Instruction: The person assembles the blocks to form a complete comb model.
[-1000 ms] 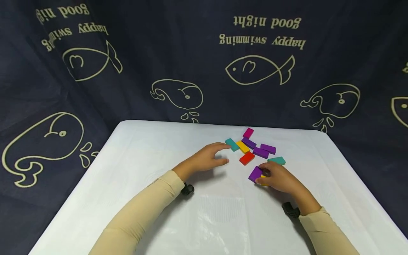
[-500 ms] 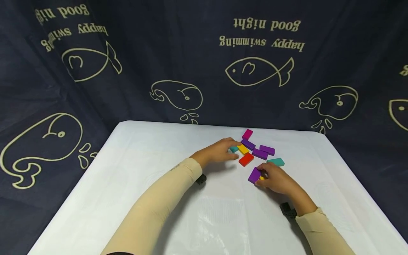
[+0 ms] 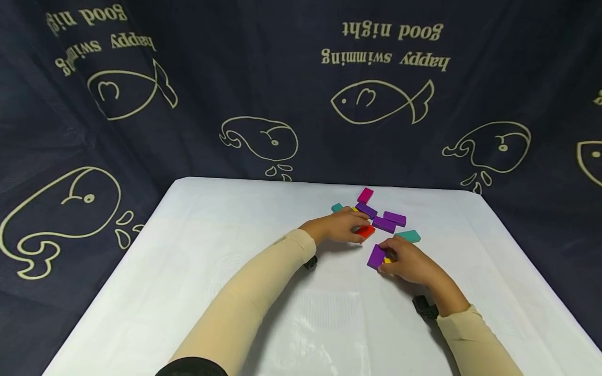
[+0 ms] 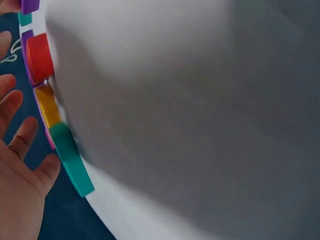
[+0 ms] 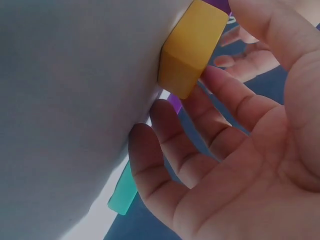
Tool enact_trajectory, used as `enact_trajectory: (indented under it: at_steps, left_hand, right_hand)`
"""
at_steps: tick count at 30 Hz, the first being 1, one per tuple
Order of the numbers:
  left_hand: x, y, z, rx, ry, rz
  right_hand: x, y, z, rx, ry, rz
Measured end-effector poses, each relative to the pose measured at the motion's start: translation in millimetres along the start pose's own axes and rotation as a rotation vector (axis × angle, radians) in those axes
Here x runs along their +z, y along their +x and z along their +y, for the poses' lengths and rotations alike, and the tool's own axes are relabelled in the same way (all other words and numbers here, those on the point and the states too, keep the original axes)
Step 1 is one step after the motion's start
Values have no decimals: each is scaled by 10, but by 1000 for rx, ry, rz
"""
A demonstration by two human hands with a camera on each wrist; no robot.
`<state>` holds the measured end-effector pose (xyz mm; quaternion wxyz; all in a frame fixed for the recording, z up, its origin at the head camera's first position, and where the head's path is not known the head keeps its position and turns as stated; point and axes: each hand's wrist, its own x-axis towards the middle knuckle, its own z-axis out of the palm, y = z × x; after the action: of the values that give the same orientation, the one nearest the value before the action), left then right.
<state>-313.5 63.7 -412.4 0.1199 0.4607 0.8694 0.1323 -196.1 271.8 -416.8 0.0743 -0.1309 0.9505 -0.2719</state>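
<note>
- Purple block point(image 3: 375, 257), on the table point(image 3: 141, 292): the fingers of my right hand point(image 3: 410, 262) pinch it by opposite edges, with a yellow block point(image 5: 192, 50) just beside it.
- I judge it light, stiff and smooth, hard to break but easily knocked or let slip.
- Red block point(image 3: 366, 233): the fingers of my left hand point(image 3: 336, 228) hang spread close to it, gripping nothing I can see; its long sides seem the surest hold.
</note>
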Motion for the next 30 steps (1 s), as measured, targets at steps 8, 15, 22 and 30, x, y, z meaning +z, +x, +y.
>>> enact_trajectory:
  at_steps: [8, 15, 22, 30]
  left_hand:
    - [85, 19, -9, -30, 97, -44]
    - [51, 8, 12, 0, 96, -1]
    - [50, -94, -2, -35, 74, 7]
    - [42, -271, 55, -99, 49, -20]
  right_hand:
    - [31, 13, 12, 5, 10, -13]
    - [-9, 3, 38, -1, -1, 3]
    - [-16, 1, 13, 25, -9, -6]
    - [9, 11, 8, 29, -9, -8]
